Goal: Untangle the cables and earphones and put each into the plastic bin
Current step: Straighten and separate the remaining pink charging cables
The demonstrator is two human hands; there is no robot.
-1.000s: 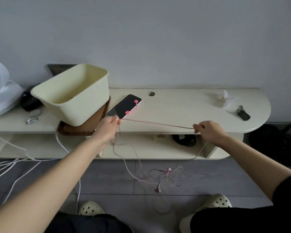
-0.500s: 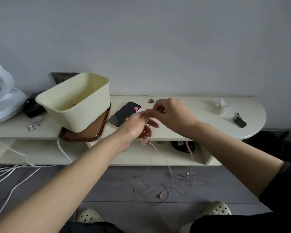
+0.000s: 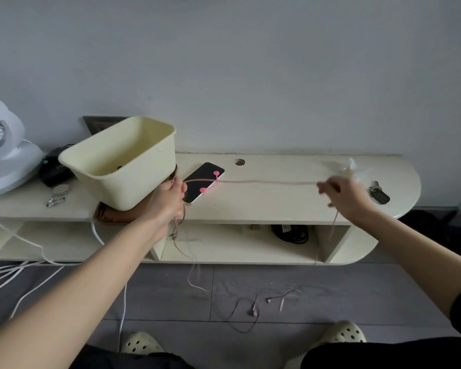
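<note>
**Pink cord pulled tight, earbuds down on the floor**

Nearest, between the two shoes (image 3: 141,346), the earbuds (image 3: 253,311) of the pink earphones lay on the grey floor (image 3: 171,302) with loose loops around them. I could not tell if a knot was among them. Higher up, the left hand (image 3: 169,198) had its fingers curled round a bunch of the cord (image 3: 266,182), just beside the front corner of the plastic bin (image 3: 123,166). The right hand (image 3: 343,194), somewhat blurred, seemed to pinch the same cord, well apart from the left. Between them the cord ran straight and tight above the shelf (image 3: 277,206), passing over the phone (image 3: 197,190) and a pink tie (image 3: 210,181) on it. The bin stood on a brown tray (image 3: 112,217), and nothing pink showed inside it.

In my judgement, the tight cord could catch the tie or drag the phone if it dropped lower. A strong pull could also close any hidden knot harder. The hanging ends might tangle with the white cables (image 3: 19,275) nearby.
</note>
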